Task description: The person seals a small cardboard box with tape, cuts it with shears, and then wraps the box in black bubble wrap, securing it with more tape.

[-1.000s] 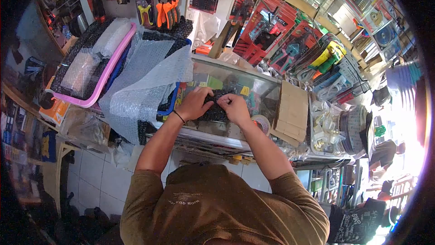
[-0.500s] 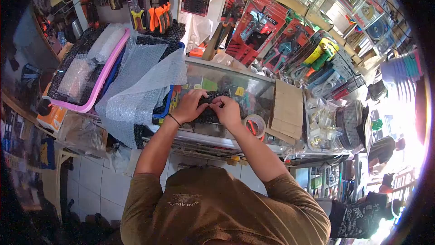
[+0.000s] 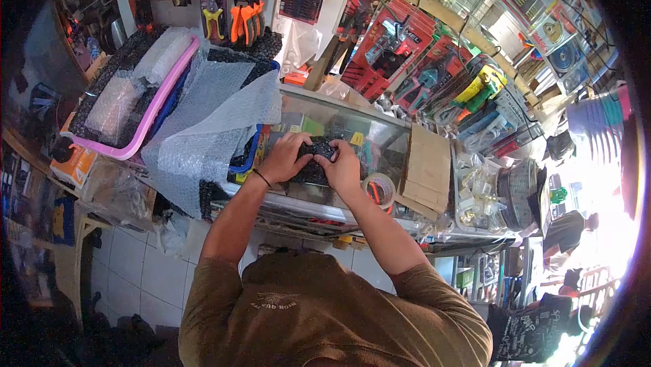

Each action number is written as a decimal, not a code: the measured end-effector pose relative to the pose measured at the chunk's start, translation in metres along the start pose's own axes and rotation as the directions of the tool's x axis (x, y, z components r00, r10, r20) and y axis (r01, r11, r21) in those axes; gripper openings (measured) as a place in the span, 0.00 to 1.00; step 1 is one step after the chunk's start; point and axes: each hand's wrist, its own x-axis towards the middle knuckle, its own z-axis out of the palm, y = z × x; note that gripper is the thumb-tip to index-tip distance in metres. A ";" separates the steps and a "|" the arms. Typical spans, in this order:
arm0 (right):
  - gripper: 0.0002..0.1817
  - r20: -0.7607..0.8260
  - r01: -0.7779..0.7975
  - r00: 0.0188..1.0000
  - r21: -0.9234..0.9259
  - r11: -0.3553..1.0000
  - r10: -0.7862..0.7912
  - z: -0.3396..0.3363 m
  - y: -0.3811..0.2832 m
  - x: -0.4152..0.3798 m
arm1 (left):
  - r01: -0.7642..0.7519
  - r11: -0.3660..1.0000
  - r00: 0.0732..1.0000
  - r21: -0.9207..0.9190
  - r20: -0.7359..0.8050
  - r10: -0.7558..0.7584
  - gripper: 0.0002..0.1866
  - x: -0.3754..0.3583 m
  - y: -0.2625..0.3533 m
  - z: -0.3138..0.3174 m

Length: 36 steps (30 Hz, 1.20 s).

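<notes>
A small bundle in black bubble wrap (image 3: 319,148) lies on the glass counter (image 3: 380,127), between my two hands. My left hand (image 3: 287,157) grips its left side, fingers over the top and thumb at the near edge. On the right side, my right hand (image 3: 344,165) holds the same bundle with bent fingers and thumb. The thumbs are close together. What the wrap covers is hidden. A roll of clear tape (image 3: 378,190) lies just right of my right hand.
Clear bubble wrap (image 3: 203,126) drapes over a blue-rimmed tray at the left, beside a pink-rimmed tray (image 3: 146,129). Flat cardboard (image 3: 428,167) lies at the right. Packaged tools (image 3: 390,48) hang behind the counter. A person (image 3: 568,231) is at the far right.
My right hand's fingers have spread from a pinch over the middle to a hold on the bundle's right side. More of the black wrap shows between my hands. The view has shifted slightly.
</notes>
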 end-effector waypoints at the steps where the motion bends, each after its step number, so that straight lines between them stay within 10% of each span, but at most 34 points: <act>1: 0.22 0.026 0.004 1.000 -0.024 1.000 -0.003 -0.001 0.001 0.001 | 0.005 1.000 1.000 0.000 0.005 -0.005 0.16 -0.001 0.002 -0.002; 30: 0.18 -0.039 0.023 0.999 -0.058 0.998 -0.026 0.006 0.009 0.004 | 0.065 0.998 0.998 0.012 -0.011 -0.064 0.19 -0.005 0.005 0.002; 36: 0.12 -0.160 0.044 0.987 0.262 0.964 -0.002 0.001 0.028 -0.016 | 0.060 0.998 0.998 0.013 0.022 -0.060 0.27 -0.006 0.003 0.002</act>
